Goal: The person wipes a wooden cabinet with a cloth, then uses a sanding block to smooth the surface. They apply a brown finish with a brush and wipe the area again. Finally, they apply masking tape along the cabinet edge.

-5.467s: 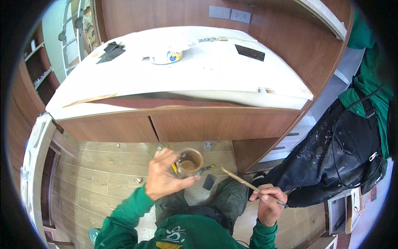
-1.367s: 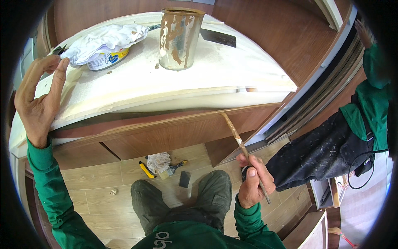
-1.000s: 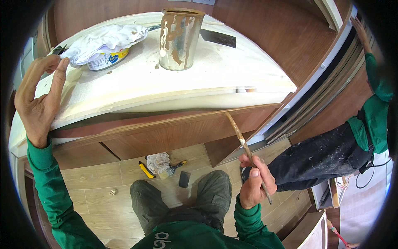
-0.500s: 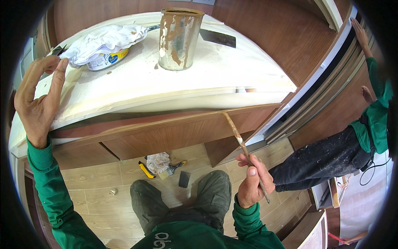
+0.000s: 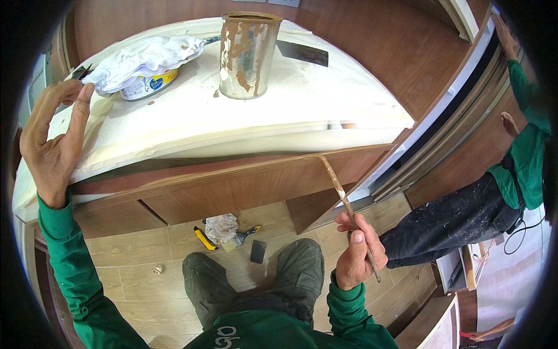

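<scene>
A white tub (image 5: pixel 142 86) with a yellow label is seen left of a stained tin (image 5: pixel 246 55); a thin brush (image 5: pixel 344 200) is gripped by the right hand (image 5: pixel 356 251), its tip at the counter's wooden edge (image 5: pixel 232 168), while the left hand (image 5: pixel 53 139) is held open there.

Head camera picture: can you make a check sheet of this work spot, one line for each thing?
Surface: white counter, covered, above brown wood cabinet front.
Job's things: thin brush, tip at the cabinet's top edge; paint-smeared can upright on the counter.
Clutter: white rag over a tub; tools and rag on floor.
Hands: right hand grips the brush; left hand open at the counter edge.
Cables: nothing seen.
Surroundings: another person at right.
</scene>
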A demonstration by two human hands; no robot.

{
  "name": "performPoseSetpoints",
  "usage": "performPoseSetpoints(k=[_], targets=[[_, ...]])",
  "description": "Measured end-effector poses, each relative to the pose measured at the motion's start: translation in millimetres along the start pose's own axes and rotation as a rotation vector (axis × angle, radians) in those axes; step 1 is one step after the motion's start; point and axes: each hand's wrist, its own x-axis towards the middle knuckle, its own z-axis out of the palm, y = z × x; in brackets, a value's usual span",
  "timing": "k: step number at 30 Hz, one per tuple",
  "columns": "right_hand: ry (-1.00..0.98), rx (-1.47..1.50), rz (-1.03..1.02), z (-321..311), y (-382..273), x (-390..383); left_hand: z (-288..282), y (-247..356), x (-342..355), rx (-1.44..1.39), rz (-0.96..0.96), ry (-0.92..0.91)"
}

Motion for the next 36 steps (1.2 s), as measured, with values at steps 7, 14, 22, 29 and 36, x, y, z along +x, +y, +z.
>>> performPoseSetpoints(k=[7, 14, 22, 29, 36], targets=[[0.035, -0.028, -0.003, -4, 1, 0, 5, 2, 0, -0.002, 0.0, 0.008], [0.052, -0.077, -0.013, -7, 7, 1, 2, 2, 1, -0.009, -0.003, 0.01], [0.136, -0.09, 0.026, -14, 8, 3, 7, 5, 0, -0.034, -0.017, 0.022], [0.005, 0.06, 0.008, -6, -6, -9, 6, 12, 3, -0.052, -0.051, 0.046], [-0.081, 0.056, -0.07, 12, -7, -7, 4, 14, 6, -0.043, -0.018, 0.051]])
